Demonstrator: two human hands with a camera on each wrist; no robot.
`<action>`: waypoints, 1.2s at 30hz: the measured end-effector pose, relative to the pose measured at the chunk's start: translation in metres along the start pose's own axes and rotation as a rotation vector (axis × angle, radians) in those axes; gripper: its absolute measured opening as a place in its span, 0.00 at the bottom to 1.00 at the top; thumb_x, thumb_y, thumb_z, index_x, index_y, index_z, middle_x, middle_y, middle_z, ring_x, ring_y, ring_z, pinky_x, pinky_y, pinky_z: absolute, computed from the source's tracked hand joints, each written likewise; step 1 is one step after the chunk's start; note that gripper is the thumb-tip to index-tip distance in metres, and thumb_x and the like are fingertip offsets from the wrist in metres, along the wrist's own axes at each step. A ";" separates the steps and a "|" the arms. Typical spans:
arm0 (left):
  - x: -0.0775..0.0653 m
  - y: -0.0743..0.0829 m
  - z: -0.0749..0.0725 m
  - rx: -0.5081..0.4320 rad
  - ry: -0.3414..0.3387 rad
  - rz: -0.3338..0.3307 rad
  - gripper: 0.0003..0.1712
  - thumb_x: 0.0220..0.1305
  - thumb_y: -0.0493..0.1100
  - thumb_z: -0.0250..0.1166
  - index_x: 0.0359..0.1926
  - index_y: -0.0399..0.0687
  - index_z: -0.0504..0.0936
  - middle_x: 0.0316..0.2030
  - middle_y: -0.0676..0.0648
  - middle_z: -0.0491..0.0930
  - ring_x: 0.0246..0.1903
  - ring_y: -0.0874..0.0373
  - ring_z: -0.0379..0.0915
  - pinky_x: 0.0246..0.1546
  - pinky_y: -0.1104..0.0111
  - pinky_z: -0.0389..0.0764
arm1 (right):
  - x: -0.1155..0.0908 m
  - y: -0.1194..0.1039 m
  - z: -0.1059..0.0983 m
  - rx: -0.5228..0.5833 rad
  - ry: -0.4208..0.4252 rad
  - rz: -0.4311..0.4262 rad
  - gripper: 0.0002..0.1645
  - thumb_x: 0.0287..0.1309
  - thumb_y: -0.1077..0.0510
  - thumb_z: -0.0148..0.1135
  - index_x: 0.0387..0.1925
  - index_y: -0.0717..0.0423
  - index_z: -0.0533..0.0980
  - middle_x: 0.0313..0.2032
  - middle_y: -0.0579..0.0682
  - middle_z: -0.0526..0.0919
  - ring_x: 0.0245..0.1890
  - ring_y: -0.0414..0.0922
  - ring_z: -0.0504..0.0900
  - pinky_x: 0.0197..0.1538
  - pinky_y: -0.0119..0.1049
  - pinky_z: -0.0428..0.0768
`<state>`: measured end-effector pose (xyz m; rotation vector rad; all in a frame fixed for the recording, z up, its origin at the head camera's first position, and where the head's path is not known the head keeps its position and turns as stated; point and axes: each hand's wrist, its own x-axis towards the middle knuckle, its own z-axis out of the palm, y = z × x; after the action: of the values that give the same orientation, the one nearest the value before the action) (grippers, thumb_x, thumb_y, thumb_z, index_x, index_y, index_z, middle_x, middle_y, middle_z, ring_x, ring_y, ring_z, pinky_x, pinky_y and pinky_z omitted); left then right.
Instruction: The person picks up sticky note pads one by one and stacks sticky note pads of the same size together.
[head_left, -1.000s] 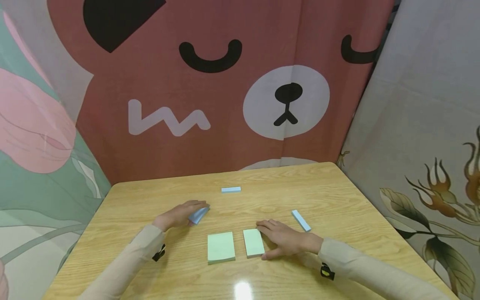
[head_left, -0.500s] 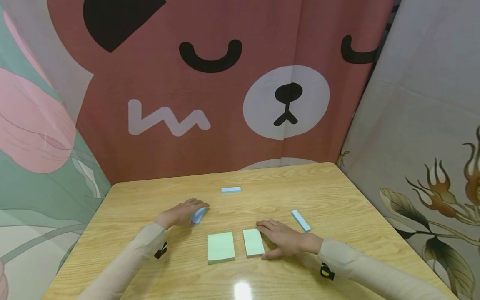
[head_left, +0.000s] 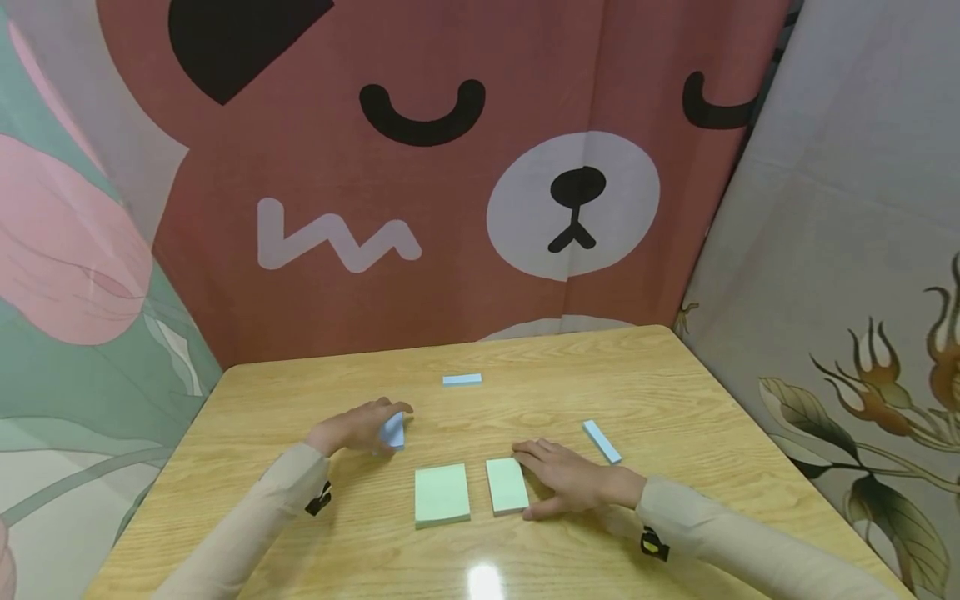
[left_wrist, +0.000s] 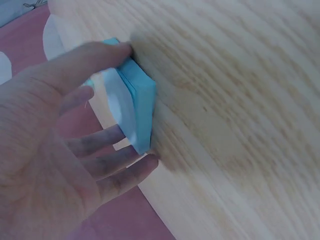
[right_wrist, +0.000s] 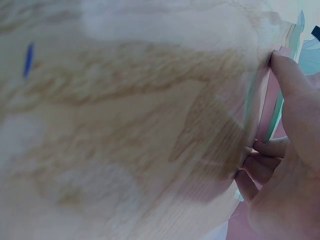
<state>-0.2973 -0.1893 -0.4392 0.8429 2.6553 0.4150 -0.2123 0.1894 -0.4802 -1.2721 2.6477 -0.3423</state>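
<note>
My left hand (head_left: 363, 427) holds a blue sticky note pad (head_left: 393, 432) just above the table or touching it; I cannot tell which. In the left wrist view the thumb lies over one end of the pad (left_wrist: 142, 105) and fingertips touch the other. My right hand (head_left: 566, 477) rests on the table, fingers relaxed, with thumb and fingertips at the right edge of a small green sticky note pad (head_left: 507, 487). Left of it lies a larger, square green sticky note pad (head_left: 442, 495). In the right wrist view the hand (right_wrist: 285, 150) shows fingertips down on the wood.
A narrow blue sticky note pad (head_left: 462, 379) lies near the back of the wooden table (head_left: 300, 383). Another narrow blue pad (head_left: 602, 442) lies at an angle beyond the right hand. Printed curtains (head_left: 435, 300) hang behind the table and at both sides.
My left hand has turned the blue pad from a slant to nearly upright in the head view and drawn slightly left. The right hand and the other pads have stayed put.
</note>
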 end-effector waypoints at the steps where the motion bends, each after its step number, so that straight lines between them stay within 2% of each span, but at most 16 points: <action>1: 0.000 0.000 0.000 0.003 0.007 -0.007 0.42 0.54 0.40 0.77 0.68 0.45 0.68 0.54 0.39 0.71 0.46 0.49 0.69 0.46 0.50 0.76 | 0.000 0.000 0.000 0.003 -0.002 0.004 0.53 0.65 0.31 0.54 0.73 0.66 0.56 0.72 0.60 0.56 0.72 0.55 0.56 0.70 0.55 0.56; 5: 0.000 0.001 0.002 0.061 0.048 -0.042 0.41 0.54 0.46 0.77 0.67 0.49 0.69 0.51 0.41 0.72 0.43 0.51 0.69 0.43 0.53 0.76 | 0.000 0.000 0.000 0.003 0.000 0.001 0.53 0.64 0.31 0.55 0.73 0.66 0.56 0.72 0.60 0.57 0.72 0.55 0.56 0.70 0.56 0.56; 8: 0.000 0.001 0.004 0.070 0.084 -0.056 0.40 0.55 0.49 0.76 0.66 0.50 0.69 0.49 0.42 0.72 0.40 0.52 0.68 0.39 0.56 0.77 | 0.000 0.000 0.000 -0.002 0.006 -0.010 0.53 0.65 0.31 0.55 0.73 0.67 0.56 0.72 0.61 0.57 0.71 0.56 0.57 0.70 0.56 0.57; 13: 0.001 0.001 0.006 0.044 0.142 -0.030 0.39 0.56 0.51 0.74 0.65 0.48 0.69 0.47 0.42 0.72 0.38 0.52 0.69 0.35 0.59 0.77 | -0.001 -0.001 0.000 -0.004 0.008 -0.010 0.53 0.65 0.31 0.55 0.73 0.67 0.56 0.72 0.61 0.57 0.71 0.56 0.58 0.69 0.56 0.58; 17: 0.004 0.000 0.007 0.067 0.173 -0.004 0.36 0.57 0.53 0.73 0.63 0.47 0.71 0.48 0.42 0.73 0.38 0.53 0.69 0.34 0.60 0.76 | 0.000 -0.001 0.000 -0.004 0.010 -0.009 0.53 0.65 0.31 0.55 0.73 0.67 0.56 0.72 0.61 0.57 0.71 0.56 0.58 0.69 0.55 0.59; 24: 0.005 0.003 0.008 0.107 0.194 0.022 0.31 0.56 0.54 0.72 0.56 0.46 0.74 0.44 0.46 0.76 0.37 0.54 0.71 0.35 0.60 0.77 | 0.000 -0.001 0.000 -0.005 0.013 -0.021 0.53 0.65 0.31 0.55 0.72 0.67 0.57 0.72 0.62 0.57 0.70 0.56 0.58 0.68 0.55 0.61; 29: 0.006 0.009 0.009 0.151 0.201 0.028 0.31 0.57 0.55 0.72 0.56 0.42 0.76 0.46 0.44 0.77 0.41 0.53 0.73 0.39 0.58 0.78 | 0.000 -0.001 0.000 -0.008 0.015 -0.018 0.53 0.65 0.31 0.54 0.72 0.68 0.57 0.72 0.62 0.57 0.70 0.56 0.59 0.68 0.55 0.61; 36: 0.006 0.012 0.010 0.193 0.199 0.045 0.37 0.59 0.56 0.70 0.61 0.35 0.76 0.56 0.37 0.75 0.48 0.46 0.74 0.45 0.54 0.78 | -0.001 -0.001 0.000 0.009 0.003 0.002 0.53 0.65 0.30 0.53 0.73 0.66 0.57 0.72 0.60 0.57 0.71 0.55 0.57 0.69 0.55 0.59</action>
<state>-0.2916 -0.1747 -0.4451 0.9657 2.9004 0.2679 -0.2111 0.1895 -0.4796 -1.2675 2.6469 -0.3552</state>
